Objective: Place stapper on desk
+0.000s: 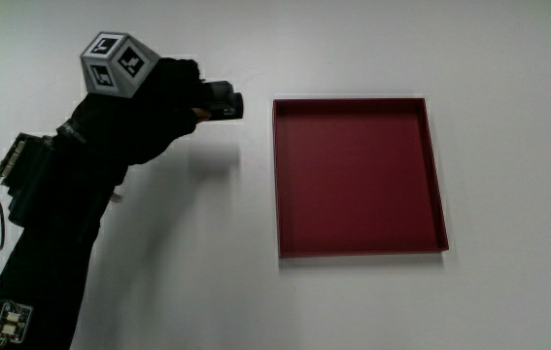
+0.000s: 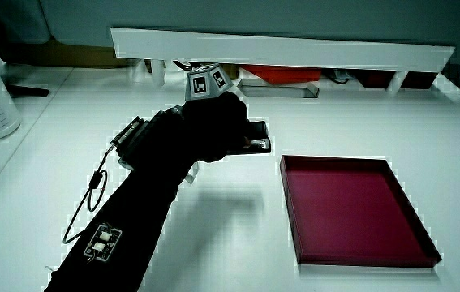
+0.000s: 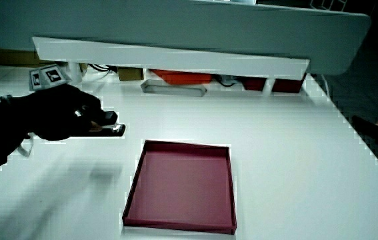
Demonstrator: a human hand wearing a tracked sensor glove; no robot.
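Main view: hand (image 1: 163,97) above table (image 1: 353,39) beside red tray (image 1: 434,175), grip pinching dark stapler (image 1: 224,100).

My black-gloved hand (image 1: 149,107) holds the small dark stapler (image 1: 222,101) above the white table (image 1: 508,78), apart from the shallow square red tray (image 1: 278,175) and beside the tray's corner farthest from me. The tray lies flat on the table, nearer to me than the low white partition (image 2: 294,45) along the table's edge.

The hand (image 3: 69,115) grips a black stapler (image 3: 112,128) beside the red tray (image 3: 182,220).
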